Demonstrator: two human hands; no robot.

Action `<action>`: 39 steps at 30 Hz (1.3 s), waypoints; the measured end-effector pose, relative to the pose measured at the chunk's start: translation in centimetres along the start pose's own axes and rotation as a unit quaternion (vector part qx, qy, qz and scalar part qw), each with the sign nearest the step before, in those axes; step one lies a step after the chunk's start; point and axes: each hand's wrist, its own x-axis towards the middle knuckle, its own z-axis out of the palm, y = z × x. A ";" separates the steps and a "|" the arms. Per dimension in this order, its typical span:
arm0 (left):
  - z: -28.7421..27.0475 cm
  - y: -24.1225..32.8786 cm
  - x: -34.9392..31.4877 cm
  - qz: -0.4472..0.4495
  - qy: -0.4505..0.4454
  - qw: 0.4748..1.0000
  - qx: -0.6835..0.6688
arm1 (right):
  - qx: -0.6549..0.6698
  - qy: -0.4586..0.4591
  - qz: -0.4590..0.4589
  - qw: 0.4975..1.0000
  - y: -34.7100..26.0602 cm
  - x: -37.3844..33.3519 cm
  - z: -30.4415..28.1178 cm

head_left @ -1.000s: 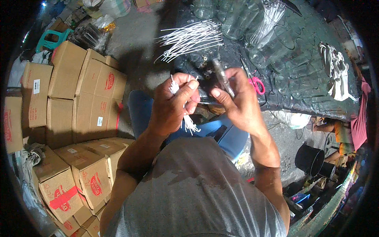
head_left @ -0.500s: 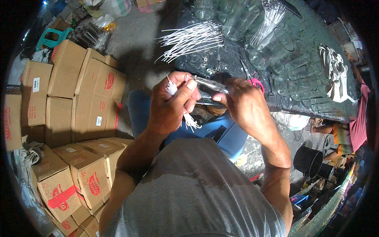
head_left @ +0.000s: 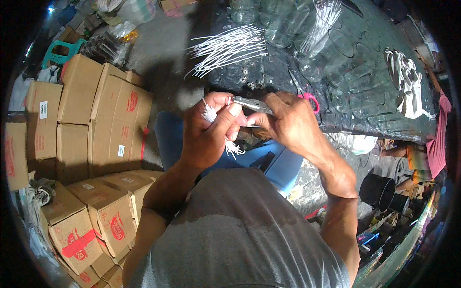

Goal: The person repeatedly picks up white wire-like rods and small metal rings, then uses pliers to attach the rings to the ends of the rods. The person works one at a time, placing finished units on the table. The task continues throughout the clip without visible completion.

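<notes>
My left hand (head_left: pixel 204 134) is closed around a bundle of thin white cords that look like candle wicks (head_left: pixel 234 149), their ends sticking out above and below the fist. Its thumb and forefinger pinch at the top, where the metal pliers (head_left: pixel 252 103) have their jaws. Those pliers are gripped in my right hand (head_left: pixel 295 120), whose thumb comes close to the left fingers. What the jaws bite on is too small to make out. Beyond my hands, a loose pile of white wicks (head_left: pixel 228 48) lies on the dark table (head_left: pixel 223 79), near small metal tabs (head_left: pixel 246 72).
Scissors with pink handles (head_left: pixel 311 102) lie right of my hands. Several clear glasses (head_left: pixel 283 33) stand across the table, with more wicks (head_left: pixel 322 26) among them and a white cloth (head_left: pixel 406 84) at the right. Cardboard boxes (head_left: pixel 72 139) are stacked on the left; a black bucket (head_left: pixel 377 192) sits right.
My right hand has shifted left with the pliers, bringing its thumb nearer to the left fingers. The left hand keeps its hold on the wicks.
</notes>
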 end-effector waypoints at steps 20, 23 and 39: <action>-7.2 1.9 9.5 0.216 0.051 0.769 0.599 | -0.028 0.022 0.171 0.985 4.6 3.2 -2.4; -8.0 1.0 11.9 0.262 0.026 0.734 0.626 | -0.031 0.027 0.157 0.987 5.0 4.9 -1.5; -4.2 -1.7 14.8 0.247 -0.042 0.757 0.604 | -0.060 -0.085 0.164 0.981 4.1 4.9 -3.2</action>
